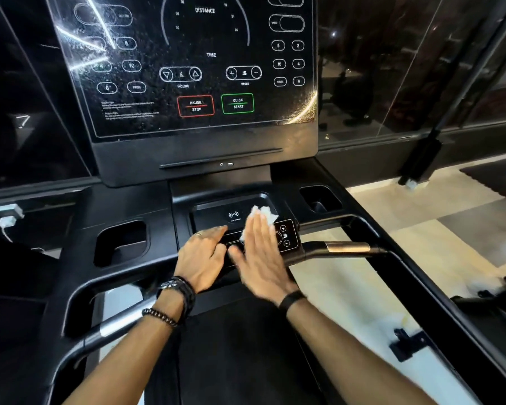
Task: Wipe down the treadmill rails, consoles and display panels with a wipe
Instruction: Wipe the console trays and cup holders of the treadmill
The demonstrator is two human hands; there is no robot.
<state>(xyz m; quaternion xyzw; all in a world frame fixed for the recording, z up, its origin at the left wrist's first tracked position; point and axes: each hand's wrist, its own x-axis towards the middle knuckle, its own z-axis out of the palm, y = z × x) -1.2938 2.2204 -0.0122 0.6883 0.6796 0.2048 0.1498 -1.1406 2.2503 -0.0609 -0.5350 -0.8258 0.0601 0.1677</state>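
The console step is in hand — the flat, straight-fingered right hand (260, 249) presses a crumpled white wipe (262, 216) onto the near black glossy control strip (288, 236) (left hand (203, 254) rests beside it, holding nothing) — next, probably, the speckled display panel (187, 65) farther back.

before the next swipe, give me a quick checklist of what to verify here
1. Wipe under the right hand: ok, pressed flat by straight fingers.
2. Left hand clear of the wipe's path: not ok, it rests on the lower control strip beside the right hand.
3. Charging tray wiped: cannot tell.
4. Display panel clean: not ok, specks and streaks show.
5. Right rail wiped: cannot tell.
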